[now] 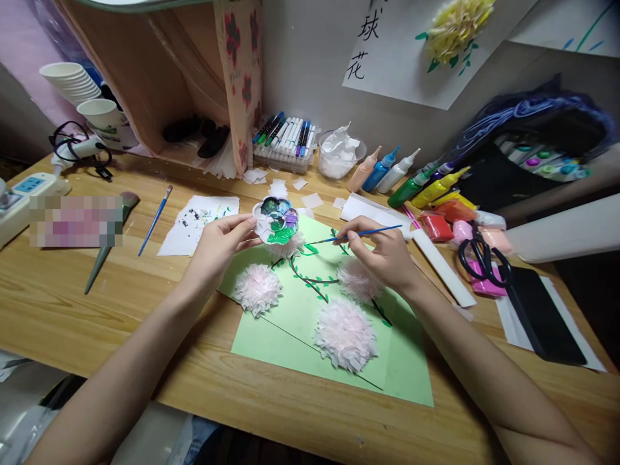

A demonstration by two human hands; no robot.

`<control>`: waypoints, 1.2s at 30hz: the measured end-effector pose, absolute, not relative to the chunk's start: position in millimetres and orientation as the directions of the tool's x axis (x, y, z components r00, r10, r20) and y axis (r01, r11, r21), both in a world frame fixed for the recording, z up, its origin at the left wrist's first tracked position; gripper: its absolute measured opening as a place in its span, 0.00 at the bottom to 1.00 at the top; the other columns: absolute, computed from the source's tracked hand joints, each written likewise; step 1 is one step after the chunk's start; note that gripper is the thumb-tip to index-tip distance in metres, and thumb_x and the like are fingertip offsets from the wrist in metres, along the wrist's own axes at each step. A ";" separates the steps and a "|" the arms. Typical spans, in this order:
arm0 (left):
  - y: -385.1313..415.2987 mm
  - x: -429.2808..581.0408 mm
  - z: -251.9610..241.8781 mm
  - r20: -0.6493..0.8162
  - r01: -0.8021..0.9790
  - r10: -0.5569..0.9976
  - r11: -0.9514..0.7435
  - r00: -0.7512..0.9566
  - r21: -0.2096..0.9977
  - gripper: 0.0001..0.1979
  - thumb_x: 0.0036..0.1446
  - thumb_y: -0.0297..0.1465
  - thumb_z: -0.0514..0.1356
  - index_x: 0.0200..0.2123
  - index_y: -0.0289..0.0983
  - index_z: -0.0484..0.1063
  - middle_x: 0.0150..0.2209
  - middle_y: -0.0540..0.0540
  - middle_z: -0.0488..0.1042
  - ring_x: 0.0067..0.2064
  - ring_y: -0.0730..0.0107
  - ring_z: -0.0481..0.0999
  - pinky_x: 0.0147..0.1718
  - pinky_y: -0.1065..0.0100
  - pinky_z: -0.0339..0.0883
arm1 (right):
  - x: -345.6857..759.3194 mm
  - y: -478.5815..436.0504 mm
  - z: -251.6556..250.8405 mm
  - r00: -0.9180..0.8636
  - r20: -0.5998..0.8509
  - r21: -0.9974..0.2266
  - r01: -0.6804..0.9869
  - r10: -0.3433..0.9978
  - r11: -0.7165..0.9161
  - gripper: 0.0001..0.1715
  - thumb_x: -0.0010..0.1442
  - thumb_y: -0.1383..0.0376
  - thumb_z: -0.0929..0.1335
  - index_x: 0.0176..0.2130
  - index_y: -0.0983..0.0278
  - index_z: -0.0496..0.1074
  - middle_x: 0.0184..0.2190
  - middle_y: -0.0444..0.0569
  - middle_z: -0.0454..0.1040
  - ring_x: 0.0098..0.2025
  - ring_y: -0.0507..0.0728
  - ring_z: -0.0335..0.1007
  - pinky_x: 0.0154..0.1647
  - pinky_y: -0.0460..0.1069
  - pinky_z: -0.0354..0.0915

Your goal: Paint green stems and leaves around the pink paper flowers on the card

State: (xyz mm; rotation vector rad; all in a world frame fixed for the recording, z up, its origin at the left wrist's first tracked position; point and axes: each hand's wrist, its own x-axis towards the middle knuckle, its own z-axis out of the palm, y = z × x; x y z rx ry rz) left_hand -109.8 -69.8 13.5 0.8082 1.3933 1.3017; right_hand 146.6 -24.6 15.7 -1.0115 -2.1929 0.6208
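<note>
My left hand (220, 242) pinches the rim of a small flower-shaped palette (277, 221) with green, purple and dark paint, held above the top left of a light green sheet (285, 329). Between the fingers of my right hand (378, 248) is a thin blue paintbrush (368, 231). Its tip points left, at a green leaf outline (310, 249) on the sheet. Pale pink paper flowers, such as the large one (345, 334) and the left one (258, 289), sit on the sheet among dark painted stems with small green leaves.
Paint-spotted paper (198, 223), a second blue brush (155, 219) and a wide brush (104, 248) lie left. Behind stand markers (285, 139), a bowl of paper scraps (340, 155) and paint bottles (380, 170). Black scissors (484, 261) and a black phone-like slab (545, 316) lie right.
</note>
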 end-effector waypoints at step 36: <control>-70.3 -108.2 12.4 -0.221 -0.142 0.938 0.189 -0.268 0.972 0.09 0.43 0.35 0.69 0.28 0.37 0.79 0.29 0.48 0.77 0.31 0.72 0.75 0.37 0.68 0.74 | 146.1 -23.6 15.1 -0.545 0.333 -0.627 0.482 0.770 0.612 0.10 0.61 0.68 0.61 0.32 0.64 0.71 0.28 0.46 0.77 0.31 0.52 0.73 0.32 0.47 0.64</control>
